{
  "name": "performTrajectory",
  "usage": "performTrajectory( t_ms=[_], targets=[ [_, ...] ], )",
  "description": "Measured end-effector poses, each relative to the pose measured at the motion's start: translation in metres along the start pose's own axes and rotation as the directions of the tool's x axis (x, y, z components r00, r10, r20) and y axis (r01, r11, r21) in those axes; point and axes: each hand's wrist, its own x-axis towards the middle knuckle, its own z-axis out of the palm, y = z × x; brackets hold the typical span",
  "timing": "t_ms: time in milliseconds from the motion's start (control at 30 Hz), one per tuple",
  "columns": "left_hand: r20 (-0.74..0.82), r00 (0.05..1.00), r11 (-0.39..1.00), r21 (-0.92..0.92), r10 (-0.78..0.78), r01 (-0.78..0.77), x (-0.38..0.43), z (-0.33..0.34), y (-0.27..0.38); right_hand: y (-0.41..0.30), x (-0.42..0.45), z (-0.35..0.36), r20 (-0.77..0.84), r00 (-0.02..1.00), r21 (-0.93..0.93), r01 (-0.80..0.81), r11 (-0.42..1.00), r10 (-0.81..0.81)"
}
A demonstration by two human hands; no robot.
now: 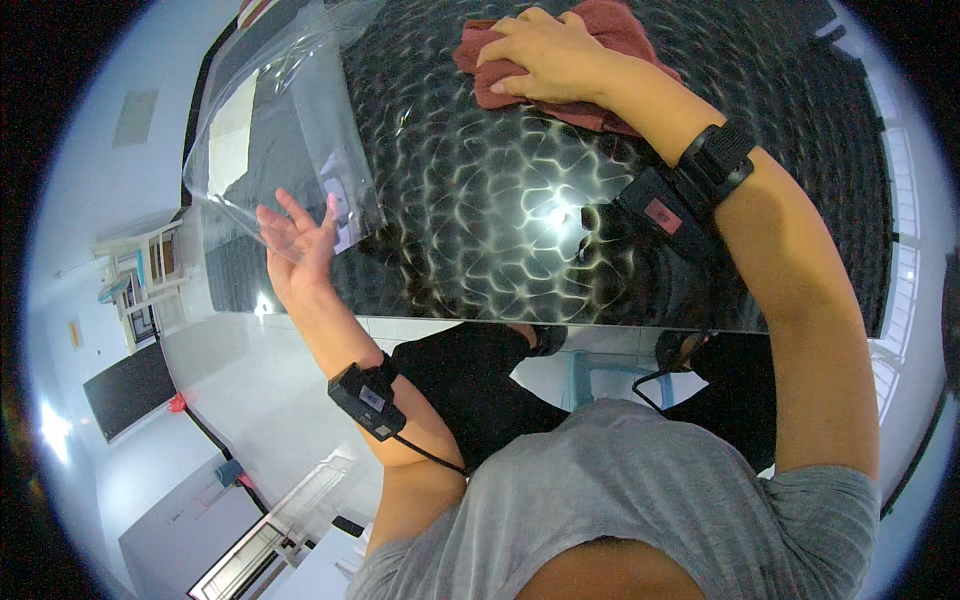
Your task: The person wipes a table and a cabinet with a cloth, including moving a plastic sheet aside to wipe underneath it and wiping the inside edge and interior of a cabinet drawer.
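Note:
A dark, glossy table top [465, 247] with a net-like light pattern lies before me. Near its far side my right hand [544, 56] presses on a bunched reddish-brown cloth [615, 34], palm down with fingers spread over it. A clear plastic sheet [315, 97] is lifted and folded back over the table's left part. At the sheet's near edge is my left hand [300, 236], palm up with its fingers apart; whether the thumb or fingers pinch the film cannot be told. Both forearms wear black strapped devices.
The table's near edge [600, 325] runs just in front of my legs. Beneath it shows part of a light blue stool [581, 379]. A white rack [154, 274] stands on the left by the wall. A black cable [431, 454] hangs from the left forearm device.

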Motion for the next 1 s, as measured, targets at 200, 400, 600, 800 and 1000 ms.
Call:
performTrajectory(
  t_ms=[200, 400, 600, 800, 1000],
  targets=[
    [0.101, 0.99, 0.995, -0.001, -0.102, 0.103, 0.008, -0.005, 0.006, 0.013, 0.004, 0.013, -0.049, 0.995, -0.062, 0.088, 0.994, -0.091],
    [0.145, 0.954, 0.965, 0.023, -0.261, 0.26, 0.011, -0.004, 0.007, 0.014, 0.005, 0.004, 0.097, 0.992, -0.014, 0.086, 0.996, -0.084],
    [0.058, 0.993, 0.99, 0.108, -0.101, 0.094, 0.006, 0.002, -0.001, 0.005, 0.005, 0.002, 0.033, 0.993, -0.027, 0.115, 0.993, -0.114],
    [-0.079, 0.996, 0.986, 0.164, 0.051, -0.037, -0.002, 0.008, -0.032, 0.069, 0.001, 0.004, -0.19, 0.973, -0.114, -0.154, 0.981, 0.13],
    [0.1, 0.988, 0.993, 0.022, -0.114, 0.112, -0.005, -0.011, -0.006, 0.115, -0.034, -0.019, -0.48, 0.675, -0.164, -0.696, 0.699, 0.56]
  ],
)
